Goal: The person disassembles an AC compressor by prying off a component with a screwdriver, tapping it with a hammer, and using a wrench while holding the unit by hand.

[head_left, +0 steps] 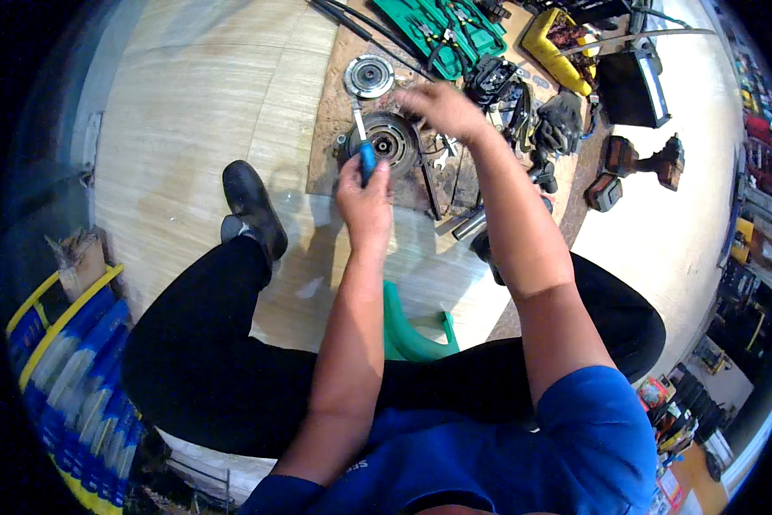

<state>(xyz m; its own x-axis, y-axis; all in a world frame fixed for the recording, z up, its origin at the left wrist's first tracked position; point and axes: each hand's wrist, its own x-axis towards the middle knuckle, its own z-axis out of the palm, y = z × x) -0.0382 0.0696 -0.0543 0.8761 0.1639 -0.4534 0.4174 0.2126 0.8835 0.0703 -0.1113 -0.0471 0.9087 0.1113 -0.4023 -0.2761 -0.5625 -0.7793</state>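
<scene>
left hand [364,197]: centre of frame, fingers closed around the blue handle of a screwdriver [362,144].
screwdriver: long axis runs from the handle at centre up and slightly left; the metal shaft lies over the left rim of the round part, its tip near the gap between the 2 discs.
right hand [437,107]: upper centre, above and right of the round part. Blurred; fingers look curled down at the part's upper right edge, but cannot tell whether they grip anything.
round metal part [391,137]: dark, ringed, pulley-like, flat on a brown board [330,112] on the floor, directly above the left hand in frame, between both hands.
nearer hand: left is just below it with the tool on it; right is at its far edge.
second disc [370,76]: lighter silver, above and left of the part, close beside it.
green tool tray [442,26]: top centre, well apart.
cordless drill [652,161]: right, on the floor.
green stool [412,326]: below the hands, between the person's legs.
</scene>
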